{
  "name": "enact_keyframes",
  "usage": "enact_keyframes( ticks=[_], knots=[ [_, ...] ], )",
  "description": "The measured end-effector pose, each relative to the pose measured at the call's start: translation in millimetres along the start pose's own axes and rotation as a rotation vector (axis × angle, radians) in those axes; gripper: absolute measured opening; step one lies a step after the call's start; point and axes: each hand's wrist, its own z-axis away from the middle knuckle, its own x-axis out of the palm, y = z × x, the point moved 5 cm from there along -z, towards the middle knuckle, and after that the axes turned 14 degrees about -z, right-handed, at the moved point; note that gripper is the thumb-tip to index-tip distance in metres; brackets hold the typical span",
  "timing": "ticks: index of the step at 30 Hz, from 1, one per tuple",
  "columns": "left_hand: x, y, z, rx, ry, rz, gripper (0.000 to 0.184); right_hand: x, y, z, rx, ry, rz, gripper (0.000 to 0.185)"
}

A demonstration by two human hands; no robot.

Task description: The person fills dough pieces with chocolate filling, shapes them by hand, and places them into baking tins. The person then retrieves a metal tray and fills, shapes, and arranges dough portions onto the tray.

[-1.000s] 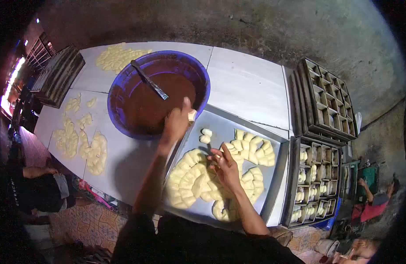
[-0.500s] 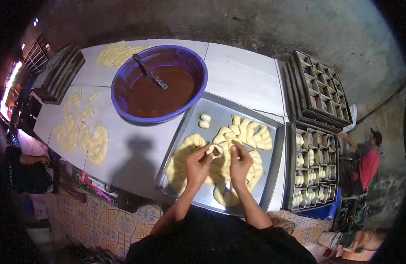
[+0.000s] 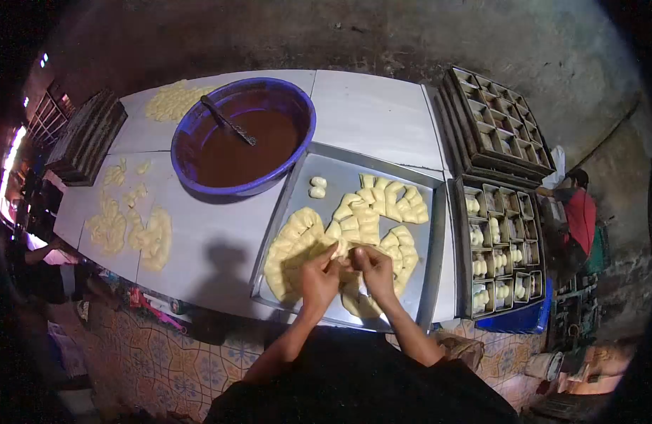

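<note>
My left hand [image 3: 320, 281] is closed on a small piece of pale dough [image 3: 341, 249], over the metal tray [image 3: 313, 157]. Beside it, my right hand [image 3: 374, 274] has its fingers pinched together close to the same piece; whether they hold part of it is too small to tell. Rows of cut dough [image 3: 290, 244] lie under and around both hands. Two small rolled pieces [image 3: 317, 187] sit near the tray's upper left. Brown filling [image 3: 245, 152] fills the blue basin [image 3: 305, 131], where a spatula [image 3: 227, 120] rests against the rim.
More dough pieces [image 3: 156, 237] lie on the white table [image 3: 206, 247] at left. Divided tins [image 3: 496, 131] are stacked at right, above another tin set [image 3: 499, 247] partly filled with dough. Stacked dark pans [image 3: 89, 141] stand far left. A person in red [image 3: 579, 219] is at far right.
Both hands have moved from the basin and the tray to meet over the tray, with the dough piece between them. The person in red has shifted position.
</note>
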Motion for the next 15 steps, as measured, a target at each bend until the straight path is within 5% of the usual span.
enact_keyframes(
  ticks=[3, 6, 11, 15],
  knots=[
    [-9.5, 8.5, -0.5, 0.105, -0.076, -0.030, 0.028, -3.2, -26.6, -5.2, -0.248, 0.009, 0.364, 0.027],
    [-6.4, 3.5, -4.6, -0.156, -0.194, 0.199, 0.021, -2.4, -23.5, 3.3, -0.343, -0.238, 0.304, 0.025],
    [5.5, -14.6, 1.4, -0.646, -0.506, 1.031, 0.041, 10.2, -37.7, 15.0, -0.560, -0.356, 0.523, 0.026],
    [-9.2, 16.9, 5.7, -0.214, -0.445, 0.567, 0.040, -9.1, -34.2, 5.6, -0.449, -0.272, 0.391, 0.019]
  ],
)
